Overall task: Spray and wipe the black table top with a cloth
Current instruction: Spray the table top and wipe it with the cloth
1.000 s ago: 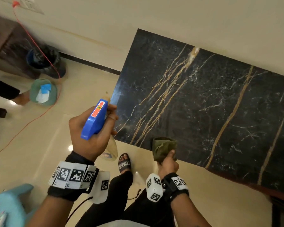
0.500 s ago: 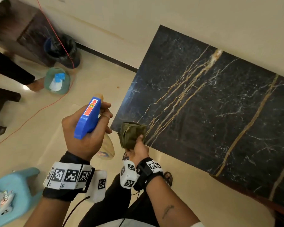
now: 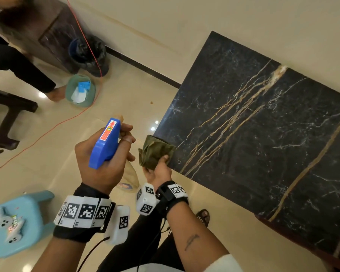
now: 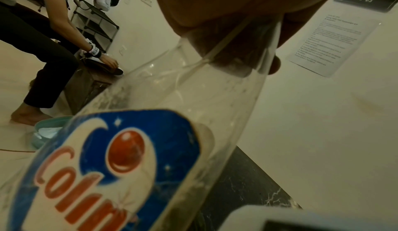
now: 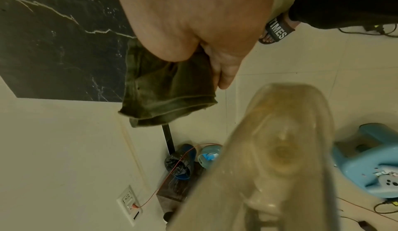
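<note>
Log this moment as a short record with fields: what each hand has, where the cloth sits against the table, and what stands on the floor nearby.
left hand: grips the spray bottle by its blue trigger head, clear body hanging below
right hand: holds the green cloth, bunched
cloth position: at the near left corner of the black table top; contact cannot be told
table top: black marble with gold veins, against the wall
floor nearby: blue stool, green basin, bin with black liner, orange cable
</note>
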Available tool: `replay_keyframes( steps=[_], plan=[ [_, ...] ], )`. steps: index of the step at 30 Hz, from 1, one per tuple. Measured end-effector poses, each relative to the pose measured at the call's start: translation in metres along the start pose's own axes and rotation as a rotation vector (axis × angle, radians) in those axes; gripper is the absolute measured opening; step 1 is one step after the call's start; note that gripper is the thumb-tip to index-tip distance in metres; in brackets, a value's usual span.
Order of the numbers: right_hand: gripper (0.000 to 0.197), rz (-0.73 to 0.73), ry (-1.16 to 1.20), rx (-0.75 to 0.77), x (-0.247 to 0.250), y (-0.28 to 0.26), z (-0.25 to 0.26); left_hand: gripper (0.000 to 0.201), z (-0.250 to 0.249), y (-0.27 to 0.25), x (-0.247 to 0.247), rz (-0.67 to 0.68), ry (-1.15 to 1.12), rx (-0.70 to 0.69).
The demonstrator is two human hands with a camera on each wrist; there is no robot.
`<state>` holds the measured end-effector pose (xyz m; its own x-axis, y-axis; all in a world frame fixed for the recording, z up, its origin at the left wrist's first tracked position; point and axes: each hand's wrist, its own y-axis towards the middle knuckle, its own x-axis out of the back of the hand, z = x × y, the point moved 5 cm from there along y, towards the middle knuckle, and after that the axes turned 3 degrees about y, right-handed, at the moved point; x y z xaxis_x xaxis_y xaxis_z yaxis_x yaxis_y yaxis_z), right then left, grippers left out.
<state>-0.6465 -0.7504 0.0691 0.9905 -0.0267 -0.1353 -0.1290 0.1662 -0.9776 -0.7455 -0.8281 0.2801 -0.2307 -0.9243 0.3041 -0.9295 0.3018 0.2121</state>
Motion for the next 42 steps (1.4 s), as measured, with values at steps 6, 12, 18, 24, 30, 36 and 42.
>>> replay_keyframes(
  steps=[6, 12, 18, 24, 30, 36, 42],
  plan=[
    [0.056, -0.102, -0.017, 0.079, 0.025, 0.006, 0.003, 0.02, 0.003, 0.009, 0.009, -0.001, 0.031, 0.004],
    [0.071, -0.255, 0.062, 0.14, 0.044, 0.015, 0.013, 0.02, 0.01, 0.013, 0.007, 0.015, 0.015, -0.01],
    [0.056, -0.04, -0.022, 0.027, -0.017, 0.008, -0.019, 0.025, 0.013, 0.009, -0.001, 0.044, 0.05, -0.017],
    [0.038, 0.122, -0.063, -0.09, -0.029, 0.009, -0.023, 0.02, 0.009, 0.018, 0.009, 0.035, 0.077, -0.021],
    [0.044, -0.054, 0.002, 0.075, 0.026, 0.009, -0.001, 0.015, 0.007, 0.023, 0.018, -0.003, 0.047, -0.012],
    [0.058, -0.304, 0.058, 0.197, 0.041, 0.017, 0.007, 0.02, 0.015, 0.019, 0.016, 0.008, 0.031, 0.007],
    [0.043, -0.093, 0.005, 0.107, -0.011, 0.01, -0.014, 0.024, 0.012, 0.017, 0.013, 0.028, 0.022, -0.009]
  ],
)
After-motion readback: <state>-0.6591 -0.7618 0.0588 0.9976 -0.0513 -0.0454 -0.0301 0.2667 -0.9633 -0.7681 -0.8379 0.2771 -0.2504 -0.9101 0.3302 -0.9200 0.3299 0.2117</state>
